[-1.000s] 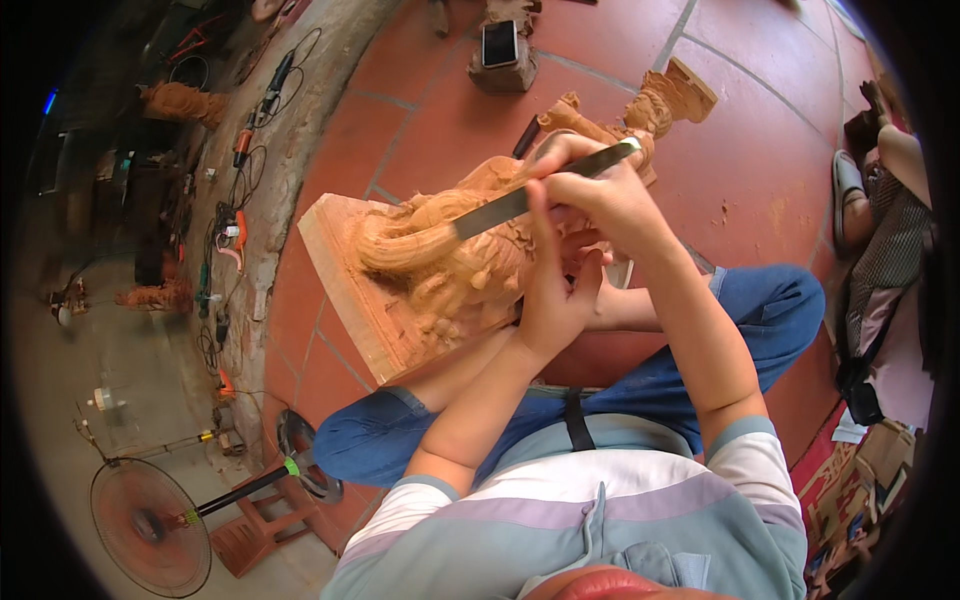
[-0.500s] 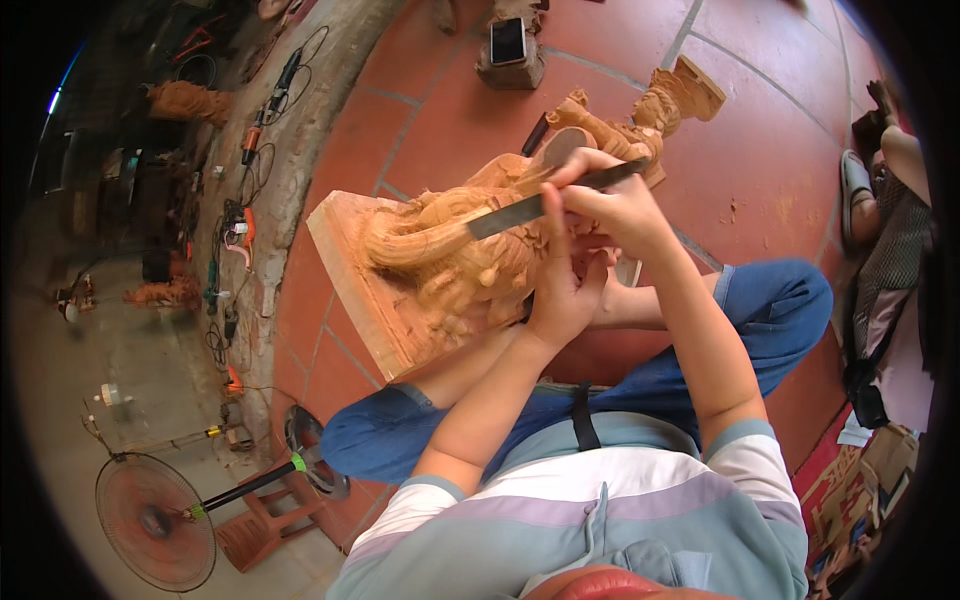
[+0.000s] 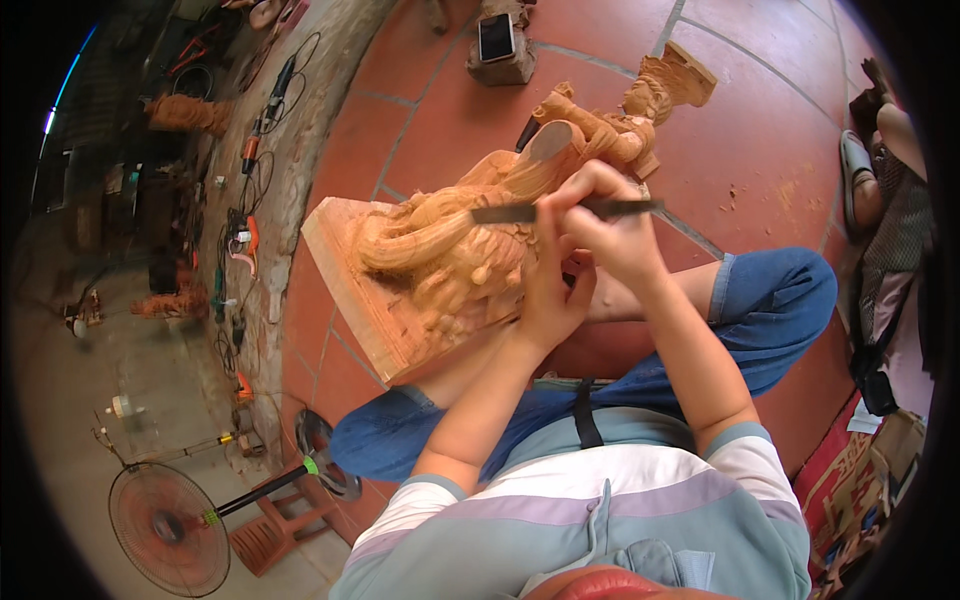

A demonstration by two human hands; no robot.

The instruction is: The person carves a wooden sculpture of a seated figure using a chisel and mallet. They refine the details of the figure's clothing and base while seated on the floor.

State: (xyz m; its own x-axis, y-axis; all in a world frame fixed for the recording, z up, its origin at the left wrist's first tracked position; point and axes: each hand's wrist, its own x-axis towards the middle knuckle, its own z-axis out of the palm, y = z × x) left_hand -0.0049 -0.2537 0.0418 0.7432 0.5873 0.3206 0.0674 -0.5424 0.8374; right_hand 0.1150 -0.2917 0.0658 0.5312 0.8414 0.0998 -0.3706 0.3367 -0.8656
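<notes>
A reddish-brown wooden carving [image 3: 440, 250] lies on its side before me, its flat base block toward the left. My right hand [image 3: 612, 222] grips a flat, dark metal carving chisel [image 3: 503, 214], with the rear of the tool sticking out past my fingers to the right. The chisel's left end meets the curved, ridged band of the carving, or sits just over it. Close against the carving, my left hand [image 3: 552, 295] has a finger bent over the blade; its other fingers are partly hidden.
A phone [image 3: 496, 37] rests on a wooden block beyond the carving. Power tools and cords [image 3: 250, 150] line the ledge at left, above a standing fan [image 3: 168, 525]. Another person's sandalled foot [image 3: 858, 180] shows at far right. My crossed legs [image 3: 770, 300] flank the work.
The chisel has swung from a slant, right end raised, to nearly level. Both hands stay around it, the right one slightly lower. The whole view has shifted a little.
</notes>
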